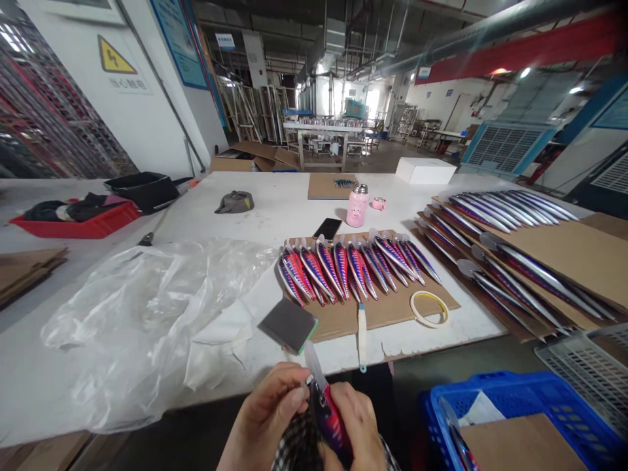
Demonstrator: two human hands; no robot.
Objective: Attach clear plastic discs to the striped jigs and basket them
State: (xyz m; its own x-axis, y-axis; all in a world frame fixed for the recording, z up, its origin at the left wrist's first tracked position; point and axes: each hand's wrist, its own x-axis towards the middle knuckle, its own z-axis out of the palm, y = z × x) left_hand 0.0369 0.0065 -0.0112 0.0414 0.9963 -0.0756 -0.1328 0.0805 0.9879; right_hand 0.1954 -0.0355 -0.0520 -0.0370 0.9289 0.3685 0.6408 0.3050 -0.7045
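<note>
Low in the head view, my left hand and my right hand are both closed around one red, blue and purple fishing lure, held over a checked cloth on my lap. Its clear lip points up toward the table edge. The left fingers pinch near the lure's front end; the right fingers wrap its body. Just beyond, a grey sanding block lies at the table's front. A row of several similar lures lies on a cardboard sheet.
A tape roll and a white-handled tool rest by the cardboard. Crumpled clear plastic covers the left of the table. Silver lures on cardboard fill the right. A blue crate stands at lower right. A pink bottle and phone sit farther back.
</note>
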